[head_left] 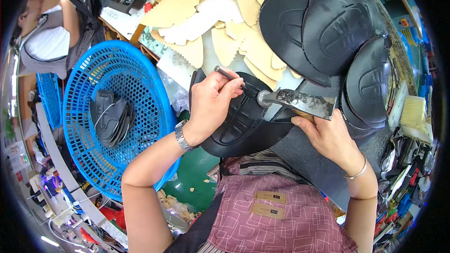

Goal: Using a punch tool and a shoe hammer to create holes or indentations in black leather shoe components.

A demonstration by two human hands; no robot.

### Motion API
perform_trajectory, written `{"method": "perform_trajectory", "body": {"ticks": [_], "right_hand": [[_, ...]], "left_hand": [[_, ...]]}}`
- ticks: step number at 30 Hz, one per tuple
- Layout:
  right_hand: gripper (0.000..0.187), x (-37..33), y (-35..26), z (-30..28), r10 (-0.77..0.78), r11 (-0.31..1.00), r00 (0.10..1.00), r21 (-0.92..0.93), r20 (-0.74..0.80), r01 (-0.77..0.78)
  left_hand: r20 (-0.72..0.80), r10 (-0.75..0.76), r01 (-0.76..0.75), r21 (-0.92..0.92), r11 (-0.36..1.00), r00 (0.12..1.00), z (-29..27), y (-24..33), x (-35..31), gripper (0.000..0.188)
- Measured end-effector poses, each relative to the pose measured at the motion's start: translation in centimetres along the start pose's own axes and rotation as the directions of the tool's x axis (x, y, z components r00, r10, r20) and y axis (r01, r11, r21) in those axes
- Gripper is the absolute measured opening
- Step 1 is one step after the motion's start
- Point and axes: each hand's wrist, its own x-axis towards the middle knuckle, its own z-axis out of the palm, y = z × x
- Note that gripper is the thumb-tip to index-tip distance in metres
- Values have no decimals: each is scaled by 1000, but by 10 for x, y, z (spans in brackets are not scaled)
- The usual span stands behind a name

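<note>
A curved black leather piece (269,135) with an embossed design lies in front of me, near my lap. My left hand (213,100) is closed around a thin dark metal rod, which looks like a punch (224,72); it slants over the leather's upper part. My right hand (328,136) grips a hammer (304,101) by its wooden handle, mostly hidden by the head and fingers. The hammer's round face is close to the rod's right end, above the leather; whether they touch I cannot tell.
To the right are stacked similar black leather pieces (335,33). Cream cut-out sheets (178,7) spread across the table's far side. At left stands a blue plastic basket (161,89) holding small black pieces (110,117). Another person (51,37) sits at far left.
</note>
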Motion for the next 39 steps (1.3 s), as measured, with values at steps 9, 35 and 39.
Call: {"method": "perform_trajectory", "body": {"ticks": [9, 35, 39], "right_hand": [[17, 2, -30, -40, -179, 977, 981, 102, -74, 186], [23, -15, -3, -3, -260, 945, 953, -243, -157, 218], [21, -6, -17, 34, -139, 960, 985, -260, -101, 109]], "left_hand": [[179, 587, -577, 541, 612, 790, -1, -5, 1, 10], [100, 200, -220, 258, 941, 975, 12, 7, -2, 10], [28, 87, -87, 4, 996, 996, 14, 10, 13, 15]]}}
